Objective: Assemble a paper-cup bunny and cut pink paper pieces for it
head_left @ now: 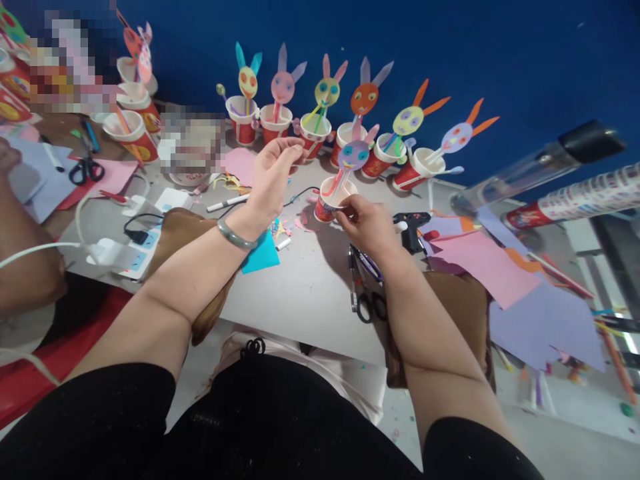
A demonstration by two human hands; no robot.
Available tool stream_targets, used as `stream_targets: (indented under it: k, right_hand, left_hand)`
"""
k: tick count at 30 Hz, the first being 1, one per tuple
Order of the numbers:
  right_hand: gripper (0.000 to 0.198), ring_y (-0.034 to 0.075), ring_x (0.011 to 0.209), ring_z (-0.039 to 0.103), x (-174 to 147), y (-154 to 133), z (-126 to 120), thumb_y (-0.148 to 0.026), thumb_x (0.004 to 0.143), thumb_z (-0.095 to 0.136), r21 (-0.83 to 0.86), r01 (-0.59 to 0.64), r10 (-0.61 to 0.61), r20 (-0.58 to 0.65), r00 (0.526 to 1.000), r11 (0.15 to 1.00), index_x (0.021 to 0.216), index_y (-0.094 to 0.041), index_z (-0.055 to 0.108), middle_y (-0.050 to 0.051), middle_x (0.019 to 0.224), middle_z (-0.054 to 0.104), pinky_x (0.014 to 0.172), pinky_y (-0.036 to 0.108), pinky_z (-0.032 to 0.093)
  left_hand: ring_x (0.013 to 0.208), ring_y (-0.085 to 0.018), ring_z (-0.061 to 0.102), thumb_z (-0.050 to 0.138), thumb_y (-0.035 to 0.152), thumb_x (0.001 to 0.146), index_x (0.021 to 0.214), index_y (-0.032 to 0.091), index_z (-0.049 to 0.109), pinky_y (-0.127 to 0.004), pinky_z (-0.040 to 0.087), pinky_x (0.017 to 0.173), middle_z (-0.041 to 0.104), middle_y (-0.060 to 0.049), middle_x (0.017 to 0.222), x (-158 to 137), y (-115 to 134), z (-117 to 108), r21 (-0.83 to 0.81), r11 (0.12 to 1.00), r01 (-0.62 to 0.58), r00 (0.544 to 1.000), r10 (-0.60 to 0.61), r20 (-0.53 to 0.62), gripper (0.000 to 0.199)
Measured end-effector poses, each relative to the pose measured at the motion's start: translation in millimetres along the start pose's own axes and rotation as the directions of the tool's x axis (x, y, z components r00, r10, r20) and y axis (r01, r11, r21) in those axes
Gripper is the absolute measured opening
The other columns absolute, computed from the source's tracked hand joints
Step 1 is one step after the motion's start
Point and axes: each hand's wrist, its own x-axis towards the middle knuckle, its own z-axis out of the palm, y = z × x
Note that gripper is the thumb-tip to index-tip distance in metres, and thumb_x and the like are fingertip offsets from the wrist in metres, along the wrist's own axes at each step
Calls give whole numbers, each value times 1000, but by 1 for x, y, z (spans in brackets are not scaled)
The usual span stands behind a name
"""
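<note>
A red-and-white paper cup point(326, 211) stands on the table with a purple paper rabbit head point(352, 156) rising from it on pink stems. My right hand point(369, 224) is closed at the cup's right side, thumb and fingers pinched on its rim. My left hand point(274, 175) hovers left of the cup, apart from it, with thumb and fingertips pressed together. Whatever those fingertips may hold is too small to make out. A bracelet point(235, 235) circles my left wrist. Below the cup lie black-handled scissors point(369, 307), partly beside my right forearm.
Finished rabbit cups point(315, 141) line the blue wall. Left are a power strip point(134, 257), another pair of scissors point(86, 171) and another person's arm point(25, 247). A blue paper sheet point(263, 255) lies near paper scraps. Right are a black glue gun point(413, 232), coloured paper point(545, 327) and stacked cups point(585, 200).
</note>
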Motion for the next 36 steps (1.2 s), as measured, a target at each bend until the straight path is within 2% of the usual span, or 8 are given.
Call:
stream_targets:
  k: [6, 11, 18, 25, 36]
  right_hand:
    - [13, 25, 76, 71, -1, 0, 0, -33, 88, 62, -16, -21, 21, 32, 999, 1000, 91, -22, 68, 7, 77, 77, 68, 36, 47]
    - [10, 24, 72, 72, -1, 0, -3, -30, 84, 67, 31, 1, -3, 39, 999, 1000, 91, -23, 67, 4, 75, 77, 69, 35, 49]
    - [15, 24, 74, 73, -1, -1, -4, -28, 84, 71, 22, -24, 23, 81, 996, 999, 97, -22, 67, 4, 77, 77, 72, 38, 51]
    - [21, 22, 71, 72, -2, 0, -4, -27, 84, 71, 49, -19, 16, 56, 998, 999, 104, -23, 66, 3, 76, 76, 71, 37, 52]
    - [31, 22, 69, 72, -2, -1, -6, -25, 84, 70, 74, -22, 18, 51, 999, 997, 115, -23, 64, 2, 73, 75, 67, 36, 52]
  left_hand:
    - [92, -15, 70, 65, 35, 90, 90, 24, 64, -30, 53, 85, 73, -3, 89, 3, -7, -2, 83, 994, -73, 996, 69, 47, 10]
    - [91, -14, 69, 66, 39, 90, 90, 25, 63, -29, 53, 84, 72, -2, 86, 4, -10, -3, 127, 986, -112, 992, 104, 65, 15]
    - [91, -15, 70, 66, 36, 89, 90, 25, 64, -31, 54, 87, 72, -1, 87, 4, -10, -3, 107, 988, -112, 992, 105, 63, 11]
    - [87, -12, 69, 62, 27, 90, 90, 25, 63, -29, 55, 86, 73, -1, 86, 2, -7, -1, 103, 991, -88, 995, 83, 48, 2]
    - [88, -14, 69, 65, 29, 87, 90, 24, 63, -30, 54, 85, 72, -1, 87, 0, -6, 0, 108, 990, -87, 995, 81, 62, 6]
